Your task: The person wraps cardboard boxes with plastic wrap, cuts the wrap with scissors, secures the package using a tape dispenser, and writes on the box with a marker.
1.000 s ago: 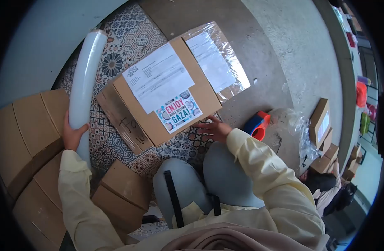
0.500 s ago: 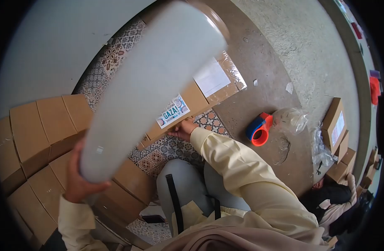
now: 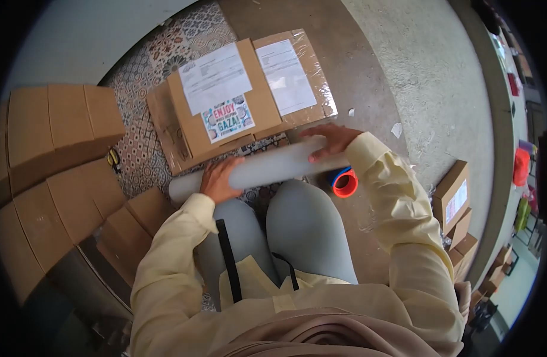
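Observation:
A long roll of whitish translucent plastic wrap (image 3: 270,166) lies crosswise just above my knees, its right end blurred. My left hand (image 3: 221,180) is curled over the roll's left part from above. At the right end, my right hand (image 3: 334,140) hovers at or touches the roll, fingers stretched and spread; contact is hard to judge. Right beyond the roll, a flat cardboard box (image 3: 258,77) carries a paper sheet and a sticker reading "ENJOY ... GAZA!". It rests on a wider cardboard piece (image 3: 157,122) with another sheet under clear tape.
Stacked cardboard boxes (image 3: 68,128) fill the left side, with yellow-handled scissors (image 3: 114,159) beside them. A red and blue tape dispenser (image 3: 345,183) sits by my right knee. More boxes (image 3: 451,193) stand at the right on the floor. Patterned tiles (image 3: 145,157) lie underneath.
The roll has come down from upright and tilted in front of me to lying level. My right hand has left the box edge and moved to the roll's right end. The labelled box is now uncovered.

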{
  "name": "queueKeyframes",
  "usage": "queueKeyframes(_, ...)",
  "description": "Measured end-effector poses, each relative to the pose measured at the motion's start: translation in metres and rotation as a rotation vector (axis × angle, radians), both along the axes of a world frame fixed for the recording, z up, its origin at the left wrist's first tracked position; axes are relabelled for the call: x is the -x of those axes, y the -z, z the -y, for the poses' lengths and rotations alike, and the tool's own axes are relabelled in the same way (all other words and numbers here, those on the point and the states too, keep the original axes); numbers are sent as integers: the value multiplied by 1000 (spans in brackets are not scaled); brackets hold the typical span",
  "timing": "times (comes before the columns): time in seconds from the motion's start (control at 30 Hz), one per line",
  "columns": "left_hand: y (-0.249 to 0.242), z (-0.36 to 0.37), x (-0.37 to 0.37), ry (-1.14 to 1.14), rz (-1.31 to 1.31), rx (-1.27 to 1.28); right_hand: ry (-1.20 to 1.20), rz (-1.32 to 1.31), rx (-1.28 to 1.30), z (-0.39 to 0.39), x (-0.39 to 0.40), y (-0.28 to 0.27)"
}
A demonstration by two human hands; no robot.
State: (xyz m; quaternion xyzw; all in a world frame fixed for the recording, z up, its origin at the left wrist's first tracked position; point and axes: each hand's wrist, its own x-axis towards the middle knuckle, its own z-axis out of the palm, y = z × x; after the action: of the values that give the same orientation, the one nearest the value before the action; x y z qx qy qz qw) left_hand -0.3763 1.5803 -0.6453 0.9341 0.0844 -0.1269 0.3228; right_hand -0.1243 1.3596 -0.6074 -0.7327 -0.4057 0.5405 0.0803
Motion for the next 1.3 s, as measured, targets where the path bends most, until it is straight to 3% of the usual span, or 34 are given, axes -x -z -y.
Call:
queueKeyframes(0.03,11,3,0,-46,38,-48,-101,197,88,-12,9,2)
queueKeyframes(0.07,20,7,3,-90,76,-98,-121,190,85,-14,17,9)
queueKeyframes(0.13,27,17,11,-110,66,-143,-246,613,6,-15,33,30)
queueKeyframes(0.17,30,16,14,-110,61,-185,-205,664,-30,-11,40,38)
queueKeyframes(0.2,30,10,20,-118,57,-183,-214,660,-31,-2,40,48)
queueKeyframes(0.27,31,-9,47,-122,82,-139,-114,627,-284,23,44,65)
queueKeyframes(0.3,35,-23,59,-128,100,-127,-121,730,-386,30,52,61)
queueKeyframes(0.4,30,-49,89,-137,51,-264,-117,752,-399,40,64,59)
queueKeyframes(0.6,24,-47,104,-202,157,-257,-35,794,-552,49,77,62)
queueKeyframes(0.67,24,-48,103,-223,219,-262,0,788,-555,46,79,60)
queueKeyframes(0.9,26,-47,92,-357,4,-213,19,764,-495,46,80,66)
queueKeyframes(1.07,30,-48,93,-148,121,-359,-73,869,-372,44,81,74)
queueKeyframes(1.17,27,-51,111,-42,197,-293,-69,886,-326,45,85,73)
queueKeyframes(1.23,17,-45,120,-43,123,-217,84,880,-460,45,88,61)
queueKeyframes(1.3,8,-41,123,-25,15,-153,73,902,-495,56,87,63)
